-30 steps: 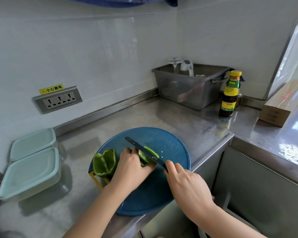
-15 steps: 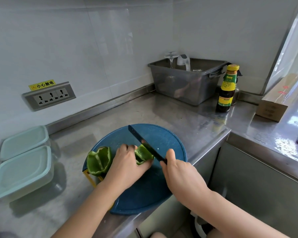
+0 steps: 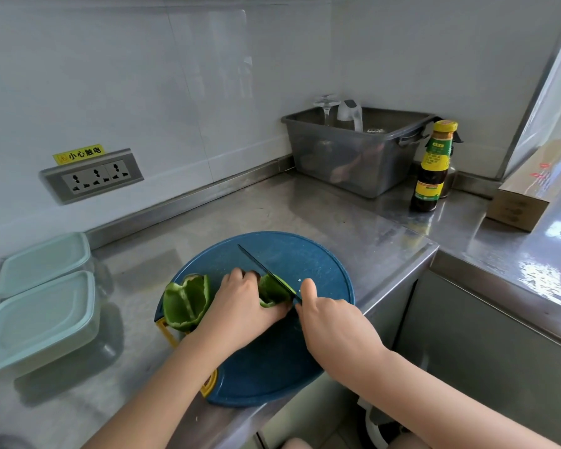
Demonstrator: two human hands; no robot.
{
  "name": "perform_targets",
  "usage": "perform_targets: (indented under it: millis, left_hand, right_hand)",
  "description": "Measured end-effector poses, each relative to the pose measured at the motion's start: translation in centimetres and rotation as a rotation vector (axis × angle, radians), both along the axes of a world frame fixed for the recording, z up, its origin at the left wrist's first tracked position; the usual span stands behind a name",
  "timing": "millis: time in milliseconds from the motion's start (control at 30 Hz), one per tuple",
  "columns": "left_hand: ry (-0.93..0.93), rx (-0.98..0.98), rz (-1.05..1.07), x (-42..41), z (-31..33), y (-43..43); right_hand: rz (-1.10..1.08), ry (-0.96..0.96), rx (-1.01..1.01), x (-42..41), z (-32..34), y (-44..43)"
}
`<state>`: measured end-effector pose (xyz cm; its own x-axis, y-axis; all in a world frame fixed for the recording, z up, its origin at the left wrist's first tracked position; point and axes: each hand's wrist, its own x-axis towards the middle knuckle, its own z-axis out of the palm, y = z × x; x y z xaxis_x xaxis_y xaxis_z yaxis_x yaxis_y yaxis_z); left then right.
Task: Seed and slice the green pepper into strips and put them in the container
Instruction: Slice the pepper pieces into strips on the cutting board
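A round blue cutting board [image 3: 305,257] lies on the steel counter. My left hand [image 3: 243,303] grips a green pepper piece [image 3: 271,291] on the board, fingers curled over it. My right hand [image 3: 331,322] grips the handle of a black knife [image 3: 263,268], whose blade rests on the right side of that piece. A thin green strip clings along the blade. A second pepper half [image 3: 187,303], hollow side up, sits at the board's left edge. Two lidded pale-green containers [image 3: 42,315] [image 3: 44,260] stand at the far left.
A grey plastic tub [image 3: 353,157] with a glass and a jug stands at the back by the wall. Next to it are a dark sauce bottle [image 3: 431,166] and a long cardboard box [image 3: 525,192]. A socket strip [image 3: 91,176] is on the wall. The counter edge drops off right of the board.
The knife rose with its blade tilted up half a second ago and has come down again onto the pepper piece. My left hand stayed on the piece. The camera shifted slightly.
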<state>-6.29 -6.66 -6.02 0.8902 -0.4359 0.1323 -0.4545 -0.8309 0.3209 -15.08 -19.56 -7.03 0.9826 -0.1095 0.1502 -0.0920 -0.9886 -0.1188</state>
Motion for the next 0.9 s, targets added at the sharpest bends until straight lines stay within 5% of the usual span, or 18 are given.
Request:
perform_targets:
  millis: [733, 900]
  left_hand:
    - [-0.044, 0.028, -0.046, -0.2, -0.8, 0.1]
    - [-0.184, -0.083, 0.001, -1.7, -1.8, 0.7]
  right_hand:
    - [0.076, 0.224, 0.139, 5.3, 2.8, 1.0]
    - [-0.021, 0.281, 0.379, 6.6, 3.6, -0.6]
